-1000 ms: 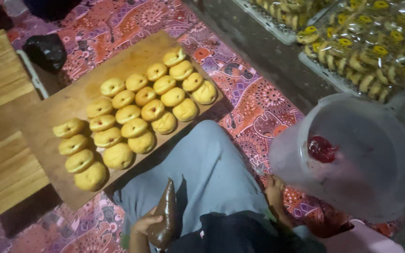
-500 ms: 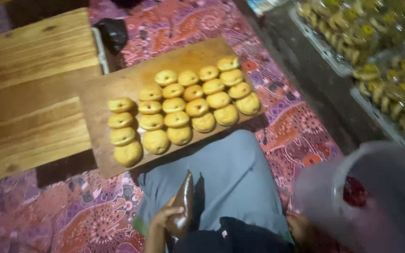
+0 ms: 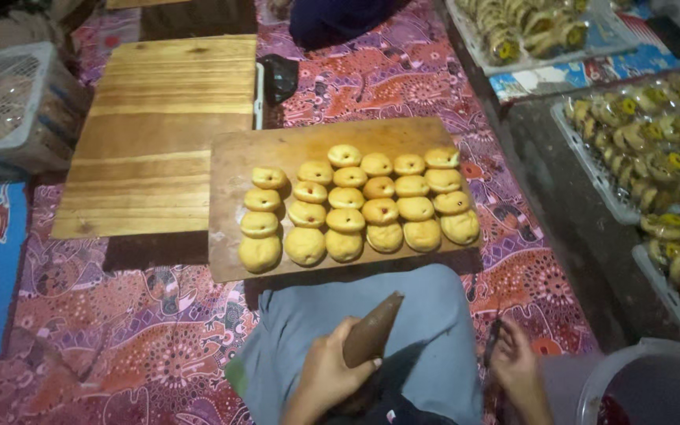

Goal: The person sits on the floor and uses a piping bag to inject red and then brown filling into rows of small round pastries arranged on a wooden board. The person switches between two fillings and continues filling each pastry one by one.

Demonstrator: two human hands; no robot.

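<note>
Seated on a patterned red mat (image 3: 143, 346), I gripped a brown piping bag (image 3: 371, 330) in my left hand (image 3: 332, 374), fingers clenched around its lower end, its tip angled up over my grey-trousered lap (image 3: 403, 315). My right hand (image 3: 517, 366) pinched a thin dark stick (image 3: 493, 340) beside my knee, just left of a clear plastic tub (image 3: 639, 386) with something red inside. Directly beyond my lap lay a wooden board (image 3: 230, 205) carrying golden round buns (image 3: 356, 208) in close rows, several showing a red spot on top. A larger, paler wooden board (image 3: 159, 126) sat behind it to the left, near a white crate (image 3: 9, 94). Along the right edge, trays of wrapped pastries (image 3: 647, 142) lined the floor.
</note>
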